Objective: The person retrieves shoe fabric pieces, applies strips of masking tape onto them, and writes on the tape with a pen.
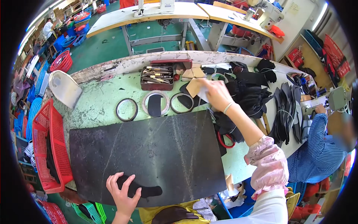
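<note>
My left hand [125, 193] rests with spread fingers on a black cut piece [150, 191], rounded at its far end, near the front edge of a large black board [145, 156]. My right hand [216, 94] reaches to the back of the table, its fingers closed at a tan card piece [193, 88]; something whitish beneath the fingertips is too blurred to name. Just left of it lie three metal rings, among them a middle ring [144, 106] with a black piece inside. Behind these stands an open tin box [157, 79] of pens and tools.
A red basket [56, 149] stands along the board's left side, with a curved metal plate [65, 89] behind it. Bundled black pieces [253, 97] crowd the right side, near red-handled scissors [226, 142]. A co-worker in a checked shirt [313, 145] sits at right.
</note>
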Tool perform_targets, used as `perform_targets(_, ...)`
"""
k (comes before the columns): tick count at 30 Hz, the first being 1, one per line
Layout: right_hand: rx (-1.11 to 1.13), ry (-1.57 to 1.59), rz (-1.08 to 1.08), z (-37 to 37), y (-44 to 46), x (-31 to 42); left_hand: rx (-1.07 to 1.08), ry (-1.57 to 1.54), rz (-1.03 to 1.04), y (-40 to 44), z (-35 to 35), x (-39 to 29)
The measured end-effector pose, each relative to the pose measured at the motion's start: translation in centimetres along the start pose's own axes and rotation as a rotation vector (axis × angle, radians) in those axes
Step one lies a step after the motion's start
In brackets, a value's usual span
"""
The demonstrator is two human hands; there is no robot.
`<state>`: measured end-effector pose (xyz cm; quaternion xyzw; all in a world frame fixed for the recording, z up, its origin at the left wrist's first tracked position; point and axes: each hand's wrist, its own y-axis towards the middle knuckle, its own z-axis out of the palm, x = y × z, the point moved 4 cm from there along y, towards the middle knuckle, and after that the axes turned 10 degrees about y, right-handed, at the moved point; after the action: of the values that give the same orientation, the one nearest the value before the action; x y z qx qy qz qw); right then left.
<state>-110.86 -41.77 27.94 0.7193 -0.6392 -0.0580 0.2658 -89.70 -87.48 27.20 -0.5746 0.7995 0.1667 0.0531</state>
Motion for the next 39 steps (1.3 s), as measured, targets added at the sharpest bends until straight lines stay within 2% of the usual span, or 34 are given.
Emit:
perform_targets(3,-0.114,-0.159,-0.197,-0.4,0.6,0.0,0.037,-0.035,-0.049,-0.1,-0.1,0.1)
perform_targets(5,-0.302,-0.453,-0.166,-3.4,1.0,-2.0,0.029,-0.048,-0.032,-0.3,0.2,0.0)
perform_targets(6,-0.298,-0.461,-0.165,-5.4,0.8,-2.2,0.013,-0.052,-0.024,-0.3,0.3,0.1)
perform_targets(8,0.358,-0.475,0.35,-7.2,-0.1,-4.9,-0.022,-0.062,-0.015,-0.1,0.4,0.3)
perform_targets(10,0.218,-0.286,0.147,-10.0,-1.8,-6.4,-0.02,-0.065,0.006,0.1,0.3,0.8)
perform_targets(11,0.228,-0.297,0.142,-11.2,-2.8,-7.0,-0.019,-0.058,0.035,0.3,0.2,1.0)
perform_targets(13,0.12,-0.073,0.097,-13.5,-4.1,-7.5,-0.009,-0.046,0.097,0.4,0.1,1.1)
perform_targets(18,0.085,0.008,0.073,-14.0,-4.7,-8.8,0.001,-0.012,0.135,1.6,-1.1,0.2)
perform_targets(21,0.006,-0.042,-0.02,-13.8,-2.7,-8.8,0.002,-0.016,0.147,1.8,-1.0,0.1)
perform_targets(23,-0.298,-0.078,0.257,-14.7,-2.2,-12.0,-0.004,-0.011,0.154,1.7,-1.1,0.2)
perform_targets(24,-0.3,-0.077,0.266,-14.5,-2.2,-13.0,0.001,-0.008,0.161,1.7,-1.1,0.1)
perform_targets(28,0.206,0.232,1.012,-11.1,-4.1,-19.4,-0.018,-0.002,0.171,1.5,-1.1,0.1)
perform_targets(30,0.146,0.127,0.632,-9.8,-4.3,-20.5,-0.028,0.007,0.174,1.4,-1.0,0.1)
perform_targets(31,0.134,0.134,0.638,-9.5,-4.3,-20.8,-0.034,0.013,0.18,1.4,-0.9,0.1)
perform_targets(33,0.025,0.111,0.224,-8.5,-2.5,-18.5,-0.046,0.032,0.198,1.4,-0.7,0.0)
perform_targets(35,-0.04,-0.051,0.146,-8.8,-1.0,-12.9,-0.055,0.056,0.223,1.2,-0.5,0.1)
perform_targets(38,-0.035,-0.16,-0.025,-9.5,1.2,-8.6,-0.068,0.083,0.253,1.1,-0.3,0.1)
perform_targets(39,-0.023,-0.162,-0.023,-9.7,1.9,-7.9,-0.071,0.091,0.26,1.1,-0.3,0.0)
